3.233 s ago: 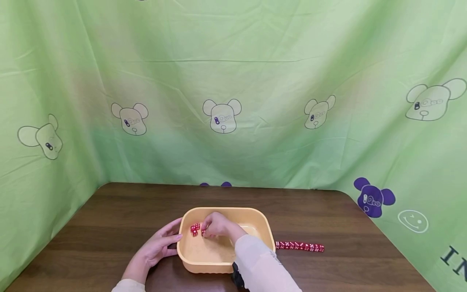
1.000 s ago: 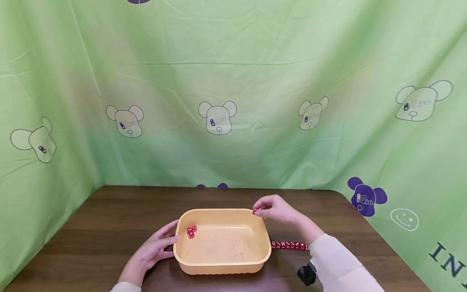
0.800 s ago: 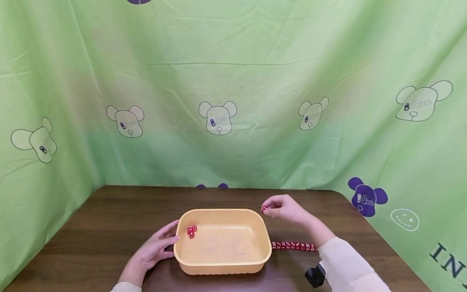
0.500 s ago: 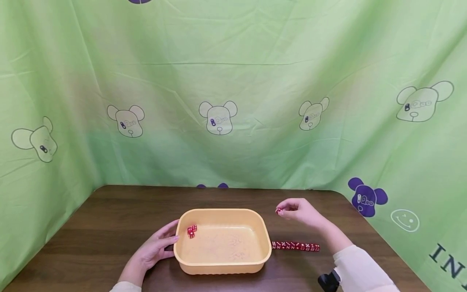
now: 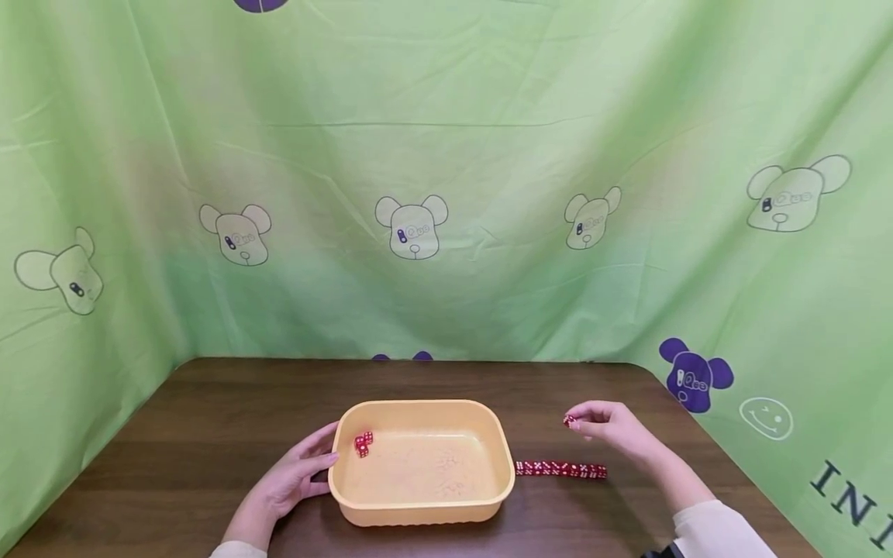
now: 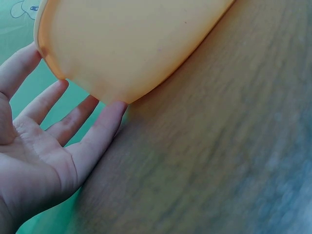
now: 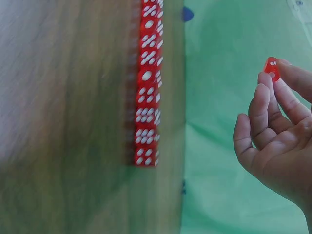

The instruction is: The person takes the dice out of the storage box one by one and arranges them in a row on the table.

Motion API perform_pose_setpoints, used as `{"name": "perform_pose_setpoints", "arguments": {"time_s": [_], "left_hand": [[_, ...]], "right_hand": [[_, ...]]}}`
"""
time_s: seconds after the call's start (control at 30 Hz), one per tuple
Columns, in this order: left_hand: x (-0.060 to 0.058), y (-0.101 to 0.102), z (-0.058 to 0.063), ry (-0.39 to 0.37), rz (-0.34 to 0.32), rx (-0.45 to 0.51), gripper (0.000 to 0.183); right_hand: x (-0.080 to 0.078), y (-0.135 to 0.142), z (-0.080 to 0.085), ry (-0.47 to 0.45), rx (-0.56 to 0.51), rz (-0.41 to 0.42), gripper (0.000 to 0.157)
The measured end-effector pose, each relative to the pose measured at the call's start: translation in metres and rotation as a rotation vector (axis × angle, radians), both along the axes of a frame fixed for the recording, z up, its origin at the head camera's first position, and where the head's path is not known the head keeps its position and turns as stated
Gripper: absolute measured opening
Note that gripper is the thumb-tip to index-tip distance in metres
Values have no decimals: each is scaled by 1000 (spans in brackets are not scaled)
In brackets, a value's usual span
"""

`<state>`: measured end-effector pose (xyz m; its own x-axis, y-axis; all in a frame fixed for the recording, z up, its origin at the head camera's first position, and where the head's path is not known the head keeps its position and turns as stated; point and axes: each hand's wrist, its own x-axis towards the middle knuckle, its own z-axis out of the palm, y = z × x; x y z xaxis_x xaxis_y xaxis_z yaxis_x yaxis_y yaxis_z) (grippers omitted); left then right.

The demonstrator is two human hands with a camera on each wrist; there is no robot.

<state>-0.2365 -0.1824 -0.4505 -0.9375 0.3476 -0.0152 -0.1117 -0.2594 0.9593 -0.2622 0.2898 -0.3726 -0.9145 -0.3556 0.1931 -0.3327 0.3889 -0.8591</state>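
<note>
A yellow plastic basin [image 5: 422, 513] stands on the table in the head view, with several red dice [image 5: 363, 445] clustered at its left inside. My left hand [image 5: 287, 480] rests its fairly straight, spread fingers against the basin's left side; in the left wrist view the fingertips touch the basin's outer wall [image 6: 141, 53]. To the right of the basin, my right hand [image 5: 617, 430] pinches one red die [image 7: 271, 69] between thumb and fingers, off the table. A straight row of red dice [image 5: 560, 469] with white pips runs rightward beside the basin, below and in front of that hand.
The dark wooden table [image 5: 230, 411] has rounded far corners. A green cloth [image 5: 314, 310] printed with bear heads hangs behind it and along both sides.
My right hand has come up out of the basin with one die and travelled right, past the basin's rim and lower toward the row's right end. The left hand stays at the basin.
</note>
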Motion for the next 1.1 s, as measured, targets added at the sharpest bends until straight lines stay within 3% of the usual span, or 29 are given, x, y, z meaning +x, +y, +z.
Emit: {"name": "perform_pose_setpoints", "arguments": {"time_s": [0.3,0.57,0.9,1.1], "left_hand": [[0,-2,-5,-5,-2,8,59],[1,-4,-4,1,-14,22,59],[2,-2,-2,10,-18,17,63],[0,-3,-2,14,-20,19,58]], "right_hand": [[9,25,-16,-77,-13,-90,36],[14,49,-30,-163,-34,-142,30],[13,66,-52,-253,-57,-146,24],[14,66,-57,-219,-3,-135,32]]}}
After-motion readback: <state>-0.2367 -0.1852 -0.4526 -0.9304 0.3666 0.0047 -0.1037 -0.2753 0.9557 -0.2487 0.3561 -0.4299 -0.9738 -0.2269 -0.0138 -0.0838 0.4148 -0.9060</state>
